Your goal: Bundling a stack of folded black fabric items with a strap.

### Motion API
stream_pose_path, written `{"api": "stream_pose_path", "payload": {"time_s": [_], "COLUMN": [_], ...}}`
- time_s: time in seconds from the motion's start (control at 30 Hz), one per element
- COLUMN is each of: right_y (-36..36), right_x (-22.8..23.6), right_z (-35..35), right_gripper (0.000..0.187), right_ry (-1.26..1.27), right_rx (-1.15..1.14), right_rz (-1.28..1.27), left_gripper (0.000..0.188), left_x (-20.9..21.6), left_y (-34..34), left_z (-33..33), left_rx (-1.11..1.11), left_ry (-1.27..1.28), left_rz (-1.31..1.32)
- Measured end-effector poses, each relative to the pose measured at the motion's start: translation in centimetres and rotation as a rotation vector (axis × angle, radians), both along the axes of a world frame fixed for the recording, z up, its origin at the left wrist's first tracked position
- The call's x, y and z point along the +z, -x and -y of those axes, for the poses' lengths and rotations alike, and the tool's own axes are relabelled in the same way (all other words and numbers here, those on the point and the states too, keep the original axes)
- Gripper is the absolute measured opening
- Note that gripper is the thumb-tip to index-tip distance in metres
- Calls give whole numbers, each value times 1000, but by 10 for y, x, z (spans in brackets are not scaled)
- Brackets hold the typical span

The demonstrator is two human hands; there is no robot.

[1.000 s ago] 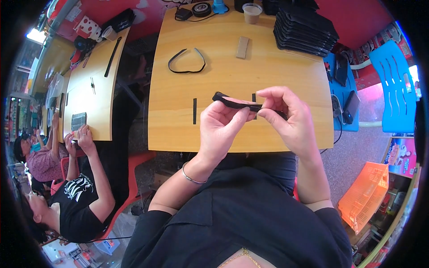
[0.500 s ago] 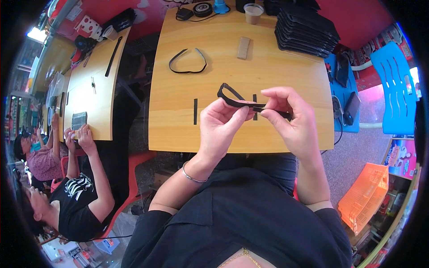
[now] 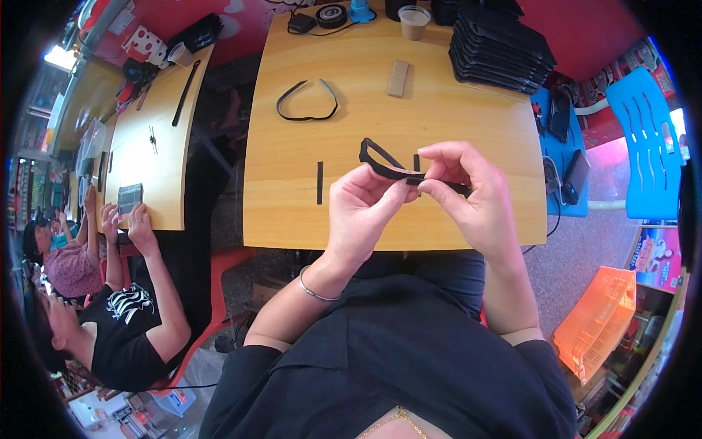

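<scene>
Left hand (image 3: 363, 208): thumb and fingers pinching a black strip (image 3: 386, 172), the folded end rising as an open loop above the fingers; silver bangle (image 3: 316, 287) on the wrist.

Right hand (image 3: 479, 201): thumb and bent forefinger pinching the same strip, a short dark tail running out under the palm.

Position of strip: held between both hands, above the near half of a wooden table (image 3: 281, 223).

Change noted: against half a second ago, the right fingertips sit closer to the left thumb; against one second ago, the loop stands wider. Judged meaning: the work is at fine alignment of the strip's layers. Whether they are joined cannot be told.

Table, near: one short black strip (image 3: 319, 183) left of the hands; a second short black piece (image 3: 416, 162) partly hidden by the right hand.

Table, far: curved black band (image 3: 307, 117); tan block (image 3: 398, 78); lidded cup (image 3: 414, 23); stack of black pieces (image 3: 501, 55).

Beyond, right: blue chair (image 3: 640, 146); orange basket (image 3: 596, 318).

Beyond, left: co-worker's hands (image 3: 139, 223) at a dark flat piece (image 3: 129, 195).
</scene>
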State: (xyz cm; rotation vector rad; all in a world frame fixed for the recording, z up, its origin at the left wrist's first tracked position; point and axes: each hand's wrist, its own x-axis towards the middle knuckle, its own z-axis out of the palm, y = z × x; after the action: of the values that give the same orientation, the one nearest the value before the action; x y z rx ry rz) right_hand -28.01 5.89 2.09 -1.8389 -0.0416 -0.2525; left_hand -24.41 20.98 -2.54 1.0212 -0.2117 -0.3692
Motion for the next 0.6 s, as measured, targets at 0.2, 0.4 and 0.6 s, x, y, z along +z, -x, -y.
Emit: {"api": "stream_pose_path", "payload": {"time_s": [0.2, 0.4, 0.6], "right_y": [1, 3, 5], "right_x": [2, 0, -1], "right_z": [1, 4, 6], "right_gripper": [27, 22, 18], "right_ry": [-4, 52, 39], "right_rx": [10, 11, 20], "right_rz": [-16, 2, 2], "left_gripper": [12, 13, 14], "left_x": [0, 2, 2], "left_y": [1, 5, 9], "left_z": [1, 2, 4], "left_rx": [-12, -11, -10], "left_ry": [-11, -32, -51], "left_rz": [-10, 9, 21]}}
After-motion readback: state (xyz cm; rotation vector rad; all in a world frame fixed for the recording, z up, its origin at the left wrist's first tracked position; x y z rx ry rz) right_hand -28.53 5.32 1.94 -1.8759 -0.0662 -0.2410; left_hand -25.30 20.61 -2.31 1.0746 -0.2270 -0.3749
